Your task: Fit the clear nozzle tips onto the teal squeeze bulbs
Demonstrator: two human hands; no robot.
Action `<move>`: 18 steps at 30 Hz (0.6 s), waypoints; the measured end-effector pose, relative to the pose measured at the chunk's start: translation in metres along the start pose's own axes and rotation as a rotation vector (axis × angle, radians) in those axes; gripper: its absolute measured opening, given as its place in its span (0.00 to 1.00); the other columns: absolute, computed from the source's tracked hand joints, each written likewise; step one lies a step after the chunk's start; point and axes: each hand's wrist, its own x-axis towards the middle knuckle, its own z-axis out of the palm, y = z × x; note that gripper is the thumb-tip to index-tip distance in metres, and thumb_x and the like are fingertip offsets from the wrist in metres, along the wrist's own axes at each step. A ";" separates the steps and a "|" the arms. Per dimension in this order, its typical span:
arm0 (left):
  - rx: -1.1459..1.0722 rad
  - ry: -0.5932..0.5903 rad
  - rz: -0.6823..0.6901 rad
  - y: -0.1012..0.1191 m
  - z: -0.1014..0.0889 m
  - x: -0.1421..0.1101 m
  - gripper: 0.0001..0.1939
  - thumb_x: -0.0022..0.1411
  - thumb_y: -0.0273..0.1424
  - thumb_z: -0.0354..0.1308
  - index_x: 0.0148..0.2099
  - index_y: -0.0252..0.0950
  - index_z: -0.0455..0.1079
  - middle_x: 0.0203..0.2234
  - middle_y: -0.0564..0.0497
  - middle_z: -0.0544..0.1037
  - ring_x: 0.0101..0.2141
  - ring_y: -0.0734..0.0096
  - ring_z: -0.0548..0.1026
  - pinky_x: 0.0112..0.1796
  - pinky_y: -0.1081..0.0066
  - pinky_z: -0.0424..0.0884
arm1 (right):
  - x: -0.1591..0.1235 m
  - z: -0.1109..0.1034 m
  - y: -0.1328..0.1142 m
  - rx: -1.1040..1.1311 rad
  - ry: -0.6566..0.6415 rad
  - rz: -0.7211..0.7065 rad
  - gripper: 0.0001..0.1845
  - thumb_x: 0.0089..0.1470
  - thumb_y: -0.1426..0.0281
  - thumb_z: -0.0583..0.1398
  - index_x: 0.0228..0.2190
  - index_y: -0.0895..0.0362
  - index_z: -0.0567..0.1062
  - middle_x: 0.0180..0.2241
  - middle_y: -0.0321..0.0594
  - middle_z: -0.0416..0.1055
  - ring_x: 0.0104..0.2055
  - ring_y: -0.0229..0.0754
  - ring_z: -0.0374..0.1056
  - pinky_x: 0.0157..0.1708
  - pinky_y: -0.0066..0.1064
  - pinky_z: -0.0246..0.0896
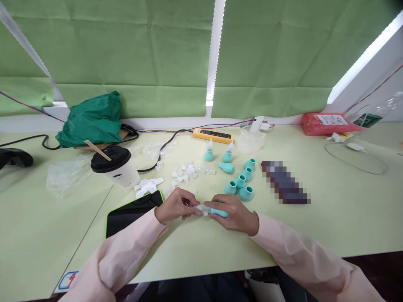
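Note:
My right hand (234,214) is closed around a teal rubber bulb (219,212) just above the table. My left hand (176,205) pinches a clear plastic tip (201,208) at the bulb's open end; tip and bulb touch. Both sleeves are pale pink. Behind my hands lie several loose teal bulbs (241,182), and two bulbs with clear tips (209,153) stand upright further back. A scatter of small white plastic pieces (184,173) lies to the left of them.
A paper coffee cup with a black lid (117,167) stands at the left, a dark tablet with a green rim (134,213) beside my left wrist. A yellow power strip (213,135), cables, a green bag (92,119) and a red packet (325,123) line the back.

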 end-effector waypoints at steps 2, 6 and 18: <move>-0.061 0.037 0.023 0.001 0.002 0.000 0.12 0.36 0.33 0.64 0.20 0.28 0.69 0.13 0.53 0.67 0.14 0.79 0.64 0.14 0.77 0.64 | 0.001 0.001 0.000 0.095 0.032 0.055 0.13 0.47 0.70 0.55 0.38 0.57 0.68 0.25 0.40 0.68 0.25 0.38 0.64 0.23 0.28 0.58; -0.121 0.183 0.088 0.010 0.009 0.000 0.14 0.39 0.33 0.63 0.28 0.28 0.70 0.17 0.52 0.70 0.14 0.80 0.65 0.15 0.76 0.66 | 0.006 0.000 -0.007 0.313 0.172 0.257 0.13 0.46 0.69 0.57 0.37 0.57 0.68 0.29 0.40 0.70 0.30 0.38 0.66 0.29 0.28 0.61; 0.370 0.554 0.497 0.081 -0.044 0.058 0.16 0.48 0.39 0.54 0.32 0.30 0.68 0.29 0.49 0.73 0.31 0.70 0.70 0.31 0.72 0.68 | 0.007 -0.004 -0.014 0.261 0.589 0.313 0.29 0.41 0.73 0.59 0.45 0.54 0.56 0.48 0.48 0.56 0.50 0.48 0.53 0.44 0.45 0.55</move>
